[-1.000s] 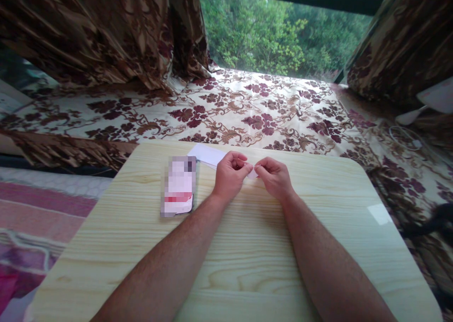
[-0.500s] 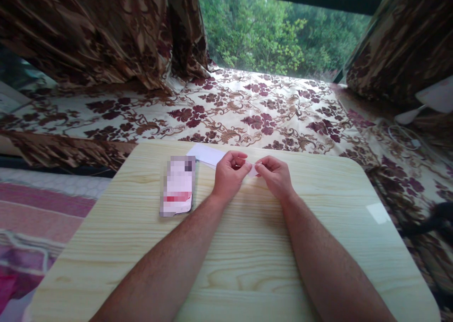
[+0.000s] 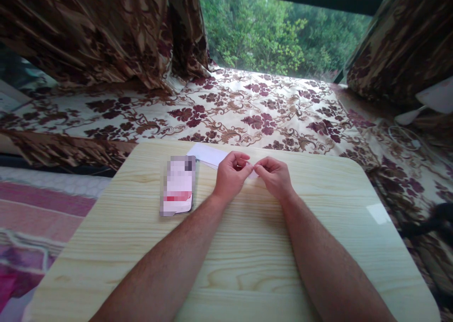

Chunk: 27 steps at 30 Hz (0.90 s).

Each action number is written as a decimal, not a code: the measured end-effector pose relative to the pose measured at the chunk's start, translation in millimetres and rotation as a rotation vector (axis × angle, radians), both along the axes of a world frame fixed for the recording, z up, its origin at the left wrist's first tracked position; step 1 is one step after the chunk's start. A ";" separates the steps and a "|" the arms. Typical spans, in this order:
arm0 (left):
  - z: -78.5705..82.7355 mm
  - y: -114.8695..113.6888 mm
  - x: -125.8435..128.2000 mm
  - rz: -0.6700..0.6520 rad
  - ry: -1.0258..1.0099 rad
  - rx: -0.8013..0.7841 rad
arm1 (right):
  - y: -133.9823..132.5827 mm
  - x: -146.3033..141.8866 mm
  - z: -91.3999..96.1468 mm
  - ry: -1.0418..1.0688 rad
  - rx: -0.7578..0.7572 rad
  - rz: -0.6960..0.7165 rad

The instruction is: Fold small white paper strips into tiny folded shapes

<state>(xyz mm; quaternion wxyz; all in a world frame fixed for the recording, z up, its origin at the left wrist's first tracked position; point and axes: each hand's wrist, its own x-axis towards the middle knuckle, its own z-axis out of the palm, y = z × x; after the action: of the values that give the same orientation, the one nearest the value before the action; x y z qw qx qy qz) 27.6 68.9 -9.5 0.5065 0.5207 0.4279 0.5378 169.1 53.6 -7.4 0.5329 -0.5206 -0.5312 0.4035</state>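
Two bare forearms reach across a pale wood-grain table (image 3: 226, 284), and the left hand (image 3: 230, 174) and right hand (image 3: 275, 176) nearly meet near its far edge. Between them is a small piece of white paper (image 3: 253, 173), its left side pinched between thumb and finger of the left hand, its right side pinched the same way by the right. It looks very light, thin and bendable, easy to crease or tear, and perhaps a little slick; the edges or corners, taken lightly between fingertips, seem the best hold. Beyond the left hand lies a larger piece of white paper (image 3: 207, 154), flat on the table; just beside it, nearer the person, is a phone (image 3: 179, 182). Much is hard to make out: the fingertips cover most of the small paper, so its full shape and any folds cannot be told, nor whether it touches the table. The left hand hides one end of the larger paper, which may be several sheets. The phone's face is blurred into blocks, and a dark object (image 3: 440, 220) is cut off at the right.
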 end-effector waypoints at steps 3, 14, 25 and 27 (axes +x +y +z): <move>-1.4 1.7 -1.3 -0.021 -0.032 -0.029 | -0.1 -0.5 -1.2 0.006 0.003 0.008; -2.0 2.9 -1.3 -0.016 -0.096 -0.072 | -1.9 -4.8 -1.1 -0.034 0.032 -0.033; -3.2 1.3 0.3 0.049 -0.063 -0.024 | 0.8 -1.8 -1.9 0.056 -0.002 -0.007; -2.3 0.8 0.5 0.050 -0.066 -0.024 | 1.5 -1.3 -2.9 0.061 -0.002 -0.013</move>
<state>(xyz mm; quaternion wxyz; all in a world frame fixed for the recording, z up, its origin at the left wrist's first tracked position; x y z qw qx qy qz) 28.1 69.7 -11.8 0.5129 0.4860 0.4302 0.5618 167.7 55.1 -10.3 0.5510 -0.5121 -0.5109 0.4162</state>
